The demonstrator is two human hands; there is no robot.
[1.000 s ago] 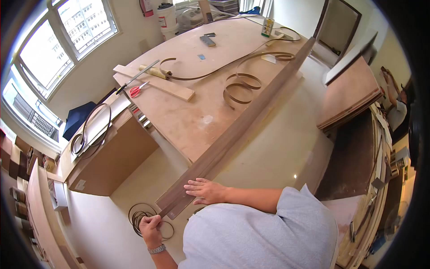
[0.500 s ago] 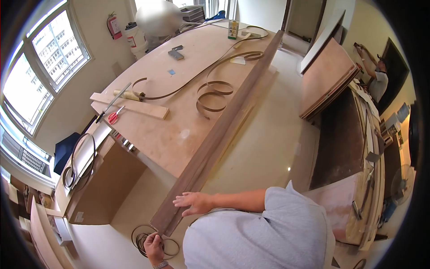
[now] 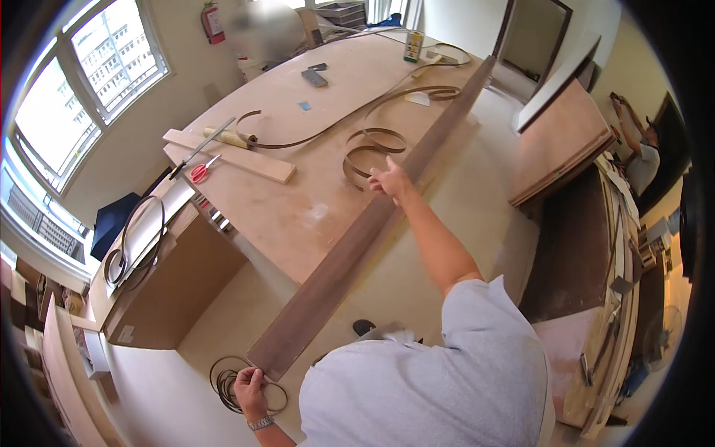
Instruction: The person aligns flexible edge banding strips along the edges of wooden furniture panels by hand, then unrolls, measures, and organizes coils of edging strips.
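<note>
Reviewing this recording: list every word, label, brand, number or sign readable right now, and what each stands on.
No text can be read.
Tin on the table: printed label, too small to read.
Red fire extinguisher on the wall: pale label, too small and blurred.
Whitish sticker on the brown panel: any print on it cannot be made out.

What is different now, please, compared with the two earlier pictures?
The right hand has moved forward along the brown board, away from its near end, and is now at the curled strip; whether it touches the strip is unclear. The left hand stays at the board's near end. The scissors lie as before.
</note>
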